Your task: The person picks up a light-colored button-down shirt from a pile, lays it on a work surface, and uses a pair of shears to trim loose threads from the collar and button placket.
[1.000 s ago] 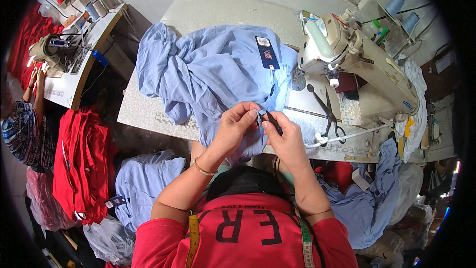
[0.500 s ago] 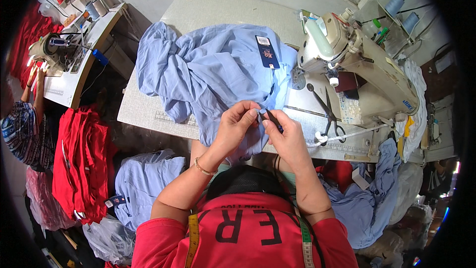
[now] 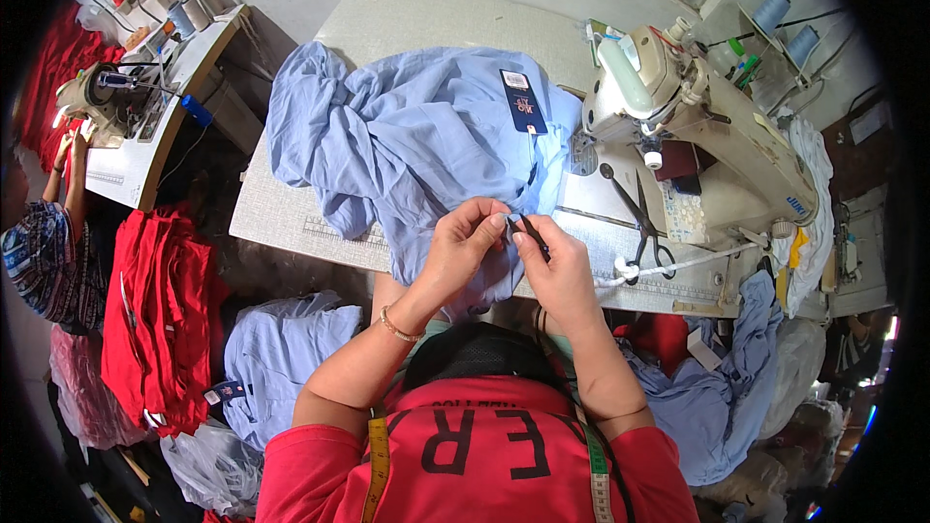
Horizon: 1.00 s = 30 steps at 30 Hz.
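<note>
A light blue garment (image 3: pixel 417 126) lies bunched over the table, its near end hanging off the front edge. A dark blue hang tag (image 3: pixel 524 102) rests on it. At the garment's near right side, my left hand (image 3: pixel 465 240) is closed, pinching a small piece of the blue cloth between thumb and forefinger. Close beside it, my right hand (image 3: pixel 562 266) is closed around a slim black tool (image 3: pixel 532 236), whose tip is at the pinched cloth. The fingers partly hide the tool, and its exact kind is unclear.
Right of the garment stands a sewing machine (image 3: pixel 697 116), with black scissors (image 3: pixel 639 218) on the table before it. Red garments (image 3: pixel 160 320) and blue garments (image 3: pixel 291 358) are piled at left; more blue cloth (image 3: pixel 717 397) lies at right. Another person (image 3: pixel 53 252) works at the left machine.
My hands stay nearly in place; the black tool and my right fingers have shifted slightly at the cloth. The other person's hands have moved a little at the left machine.
</note>
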Motion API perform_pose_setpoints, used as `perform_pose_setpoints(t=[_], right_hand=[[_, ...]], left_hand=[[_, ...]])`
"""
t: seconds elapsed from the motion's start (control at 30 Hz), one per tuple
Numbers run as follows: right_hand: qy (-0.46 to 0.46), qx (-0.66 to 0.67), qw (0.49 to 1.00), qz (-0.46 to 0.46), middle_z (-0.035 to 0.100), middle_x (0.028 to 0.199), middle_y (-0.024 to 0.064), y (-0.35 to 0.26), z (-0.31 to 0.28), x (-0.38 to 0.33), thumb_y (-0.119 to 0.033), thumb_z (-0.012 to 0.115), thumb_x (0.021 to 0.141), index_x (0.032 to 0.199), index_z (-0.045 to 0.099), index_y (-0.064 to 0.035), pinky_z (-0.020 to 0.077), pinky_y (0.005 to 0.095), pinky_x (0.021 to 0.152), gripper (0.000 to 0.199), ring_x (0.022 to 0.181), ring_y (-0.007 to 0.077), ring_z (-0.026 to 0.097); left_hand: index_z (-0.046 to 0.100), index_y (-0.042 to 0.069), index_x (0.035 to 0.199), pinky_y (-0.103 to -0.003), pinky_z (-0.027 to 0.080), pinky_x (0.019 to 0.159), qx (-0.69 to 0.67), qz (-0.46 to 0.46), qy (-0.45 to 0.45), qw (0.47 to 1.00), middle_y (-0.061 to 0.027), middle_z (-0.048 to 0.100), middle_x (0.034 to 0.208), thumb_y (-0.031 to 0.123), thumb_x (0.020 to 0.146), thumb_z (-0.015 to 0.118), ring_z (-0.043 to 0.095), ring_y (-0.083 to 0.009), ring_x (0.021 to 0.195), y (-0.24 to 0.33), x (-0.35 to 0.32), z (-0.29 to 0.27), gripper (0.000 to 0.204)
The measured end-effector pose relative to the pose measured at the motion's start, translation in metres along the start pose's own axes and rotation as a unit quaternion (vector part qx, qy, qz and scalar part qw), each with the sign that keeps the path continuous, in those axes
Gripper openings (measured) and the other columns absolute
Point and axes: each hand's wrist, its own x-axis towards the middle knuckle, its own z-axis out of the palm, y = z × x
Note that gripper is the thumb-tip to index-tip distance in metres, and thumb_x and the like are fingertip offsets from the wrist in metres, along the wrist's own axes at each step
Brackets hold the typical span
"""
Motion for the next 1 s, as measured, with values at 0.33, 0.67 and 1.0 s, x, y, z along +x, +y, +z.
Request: perform_pose_setpoints(t=[0.33,0.67,1.0], right_hand=[[-0.074,0.046,0.984,0.156,0.059,0.075,0.0191,-0.012,-0.007,0.005,-0.012,0.054,0.085,0.094,0.054,-0.0012,0.0458,0.0388,0.056,0.014,0.069,0.0377,0.059],[0.005,-0.117,0.990,-0.073,0.059,0.080,0.0143,0.003,0.003,0.000,-0.013,0.053,0.086,0.095,0.053,-0.0046,0.0471,0.0416,0.056,0.012,0.070,0.0352,0.059],[0.029,-0.119,0.985,-0.124,0.059,0.075,0.0125,0.012,0.007,0.004,-0.013,0.057,0.084,0.095,0.054,-0.0039,0.0472,0.0392,0.052,0.015,0.063,0.0318,0.059]], left_hand=[[0.059,0.000,0.096,-0.019,0.041,0.064,0.071,0.028,0.035,0.996,0.0023,0.058,0.082,0.012,0.088,0.057,0.049,-0.0046,0.069,-0.001,-0.003,0.004,0.014],[0.058,0.000,0.096,-0.020,0.042,0.064,0.010,0.002,0.000,1.000,0.0014,0.057,0.080,0.014,0.088,0.058,0.049,-0.0058,0.068,0.001,0.000,-0.003,0.017],[0.059,0.000,0.096,-0.019,0.041,0.063,0.043,0.002,0.007,0.999,0.0015,0.057,0.080,0.014,0.088,0.057,0.049,-0.0048,0.069,0.004,-0.002,0.000,0.016]])
